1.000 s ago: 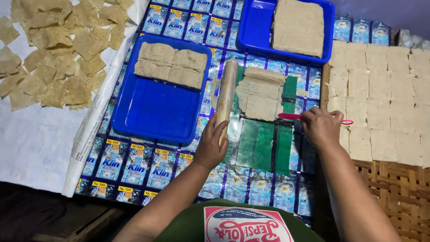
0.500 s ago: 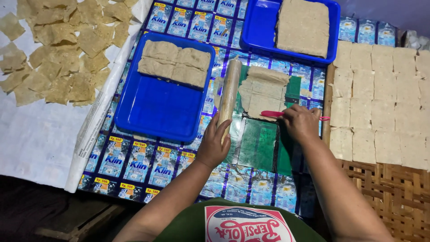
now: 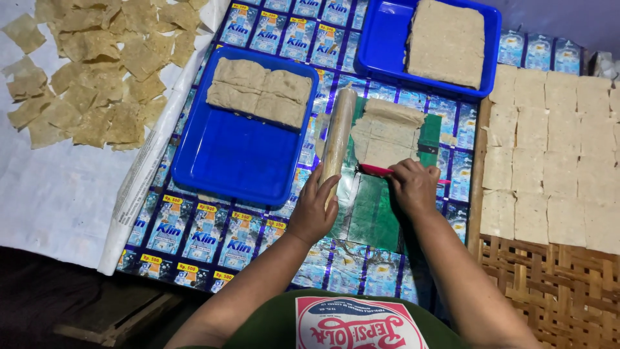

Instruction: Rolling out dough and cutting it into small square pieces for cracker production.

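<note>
Right hand (image 3: 413,187) moved inward, two blue trays (image 3: 239,161), one roller (image 3: 337,136)

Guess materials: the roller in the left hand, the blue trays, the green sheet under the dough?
Roller: looks like wood, pale tan, matte, maybe dusted with flour. Blue trays: likely moulded plastic, glossy, with rounded raised rims catching light. Green sheet: seems thin plastic film, shiny and reflective, lying flat. The right hand holds a pink-handled tool; its material is too small to tell.
</note>
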